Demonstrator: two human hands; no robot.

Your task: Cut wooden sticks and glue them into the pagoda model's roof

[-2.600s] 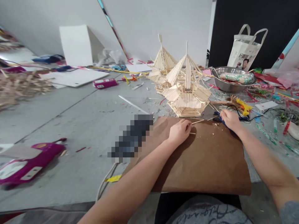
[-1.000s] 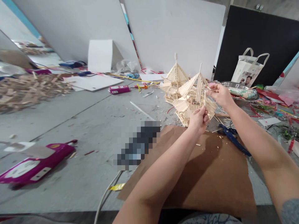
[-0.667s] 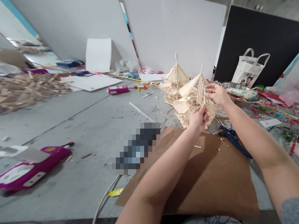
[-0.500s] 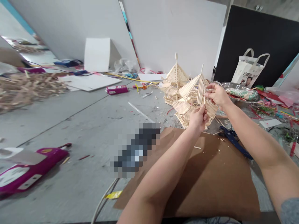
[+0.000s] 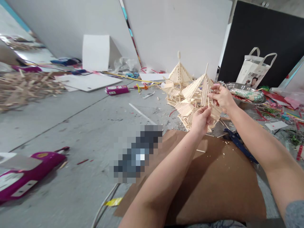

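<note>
A pale wooden stick model (image 5: 187,109) with a pointed, ribbed roof stands beyond the brown sheet. My left hand (image 5: 202,119) is closed at the lower edge of that roof, its fingers pinching a thin wooden stick (image 5: 208,102). Just above and to the right, my right hand (image 5: 219,96) has its thumb and fingertips pressed together on the upper part of the same stick, against the roof's right side. A second stick model (image 5: 180,74) with a similar peaked roof is behind the first.
Brown paper (image 5: 213,183) lies under my forearms, with blue pliers (image 5: 239,145) at its right edge. A metal bowl (image 5: 245,91) holds wrapped sticks. Magenta power strips (image 5: 35,171) and a wood pile (image 5: 26,88) are at left.
The view has shifted slightly. Both hands stay at the roof's right side, with my left hand a little further right against the model.
</note>
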